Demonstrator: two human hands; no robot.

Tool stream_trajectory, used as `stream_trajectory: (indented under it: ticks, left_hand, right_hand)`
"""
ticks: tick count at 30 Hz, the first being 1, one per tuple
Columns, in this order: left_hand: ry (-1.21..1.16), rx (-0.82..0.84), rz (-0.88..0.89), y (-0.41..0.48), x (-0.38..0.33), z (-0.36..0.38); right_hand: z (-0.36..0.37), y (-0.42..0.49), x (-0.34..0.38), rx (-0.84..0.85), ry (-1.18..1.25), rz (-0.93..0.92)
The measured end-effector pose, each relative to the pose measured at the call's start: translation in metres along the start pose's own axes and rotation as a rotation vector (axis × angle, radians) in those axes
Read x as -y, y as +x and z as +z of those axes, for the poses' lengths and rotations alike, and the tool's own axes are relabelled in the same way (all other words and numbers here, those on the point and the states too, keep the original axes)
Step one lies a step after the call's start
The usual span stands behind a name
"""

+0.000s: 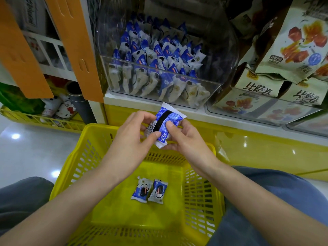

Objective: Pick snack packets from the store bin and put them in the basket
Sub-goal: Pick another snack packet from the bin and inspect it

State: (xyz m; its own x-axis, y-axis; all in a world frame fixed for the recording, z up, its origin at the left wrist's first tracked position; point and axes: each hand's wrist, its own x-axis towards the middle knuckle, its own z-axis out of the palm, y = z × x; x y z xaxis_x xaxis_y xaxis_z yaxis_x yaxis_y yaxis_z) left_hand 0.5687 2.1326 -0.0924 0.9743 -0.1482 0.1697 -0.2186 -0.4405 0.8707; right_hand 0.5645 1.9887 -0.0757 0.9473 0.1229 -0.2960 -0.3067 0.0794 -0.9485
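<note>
Hands meet above the yellow basket [85, 157], both gripping one blue and white snack packet [164, 124]. Left hand [132, 139] pinches the packet's left side, thumb on the lower front, fingers curled over the barcode edge. Right hand [184, 137] holds the right side, thumb pressed on the blue face, fingers tucked behind. Packet is tilted, back side up, black strip running across it, top crimped edge pointing up toward the shelf.

Basket sits on the floor between the person's knees, grey-blue trousers on both sides. Two more packets lie on its floor, side by side and touching: left packet [141, 189], right packet [158, 191], both face up.

Clear plastic bin [159, 96] sits on the shelf just behind the hands, packed with many of the same blue and white packets, mostly standing on edge. Right of it, another clear bin [262, 110] holds larger beige bags [292, 41] with orange-red print. Orange card flaps [76, 50] hang at upper left. Low yellow rack [44, 119] at left holds mixed items, too blurred to name. Floor is glossy white with light spots.
</note>
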Motion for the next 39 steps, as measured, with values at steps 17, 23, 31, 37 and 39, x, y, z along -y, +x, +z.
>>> stream_trajectory:
  ticks: [17, 23, 31, 37, 39]
  left_hand:
    - [0.278, 0.051, 0.102, -0.006, 0.006, -0.002]
    - [0.345, 0.109, 0.040, -0.010, 0.001, -0.003]
    - [0.468, 0.093, 0.114, -0.007, 0.005, -0.003]
    - [0.103, 0.037, -0.029, -0.007, 0.004, 0.002]
    - [-0.197, 0.152, -0.169, -0.009, -0.003, 0.003]
  right_hand:
    - [0.001, 0.000, -0.014, 0.060, -0.137, -0.087]
    - [0.001, -0.003, -0.020, 0.068, -0.389, -0.177]
    - [-0.004, -0.007, -0.023, 0.114, -0.670, -0.254]
    - [-0.005, -0.006, -0.025, 0.020, -0.701, -0.305]
    - [-0.006, -0.005, -0.026, -0.037, -0.725, -0.321]
